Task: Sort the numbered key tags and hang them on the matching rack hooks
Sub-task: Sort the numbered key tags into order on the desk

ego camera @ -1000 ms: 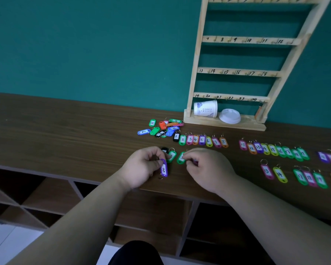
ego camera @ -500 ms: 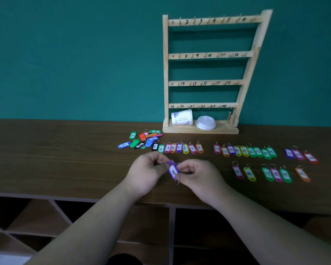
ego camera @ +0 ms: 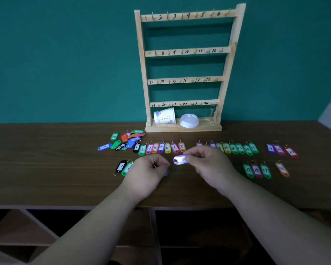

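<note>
A wooden rack point(ego camera: 187, 52) with hooks numbered 1 to 24 stands at the back of the brown table point(ego camera: 55, 169). My right hand point(ego camera: 206, 163) pinches a purple key tag point(ego camera: 180, 160) by one end and holds it just above the table. My left hand point(ego camera: 148, 174) is beside it with curled fingers, a small gap from the tag; a bluish bit shows under its fingertips. A row of tags numbered 1 to 8 point(ego camera: 161, 148) lies beyond the hands. A black tag 1 point(ego camera: 121, 166) and a green tag 2 point(ego camera: 127, 168) lie left of my left hand.
A loose pile of tags point(ego camera: 126, 140) lies at the left. More sorted tags point(ego camera: 237, 148) run to the right, with further groups point(ego camera: 256, 170) point(ego camera: 279, 150) and an orange tag point(ego camera: 282, 169). A tipped paper cup point(ego camera: 164, 116) and lid point(ego camera: 189, 121) sit on the rack's base.
The purple tag has passed from my left hand, through both hands, into my right hand alone. My head has lifted, so the whole rack is now in view.
</note>
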